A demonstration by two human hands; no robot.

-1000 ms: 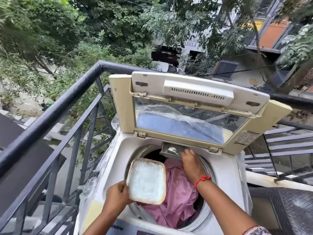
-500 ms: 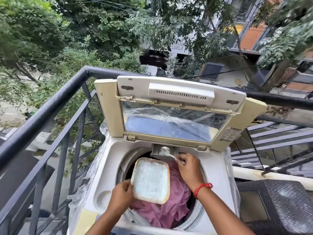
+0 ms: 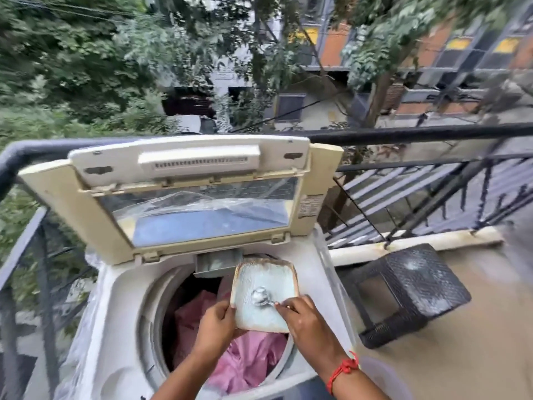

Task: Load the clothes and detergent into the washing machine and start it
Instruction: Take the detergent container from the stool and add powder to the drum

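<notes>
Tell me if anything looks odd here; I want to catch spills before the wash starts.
No spill shows. The left hand holds the detergent box over the drum, above the pink clothes; the right hand dips a spoon into it. The box's rim looks browned and worn, and the detergent drawer stands open.

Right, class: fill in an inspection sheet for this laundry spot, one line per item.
Surface: washing machine top, lid raised.
Job's things: pink clothes in drum; detergent tub held over it; drawer pulled out.
Clutter: wicker stool beside the machine.
Grippers: left hand holds tub; right hand dips spoon in powder.
Cables: a wire strung beyond the railing.
Surroundings: balcony railing, trees, buildings.
</notes>
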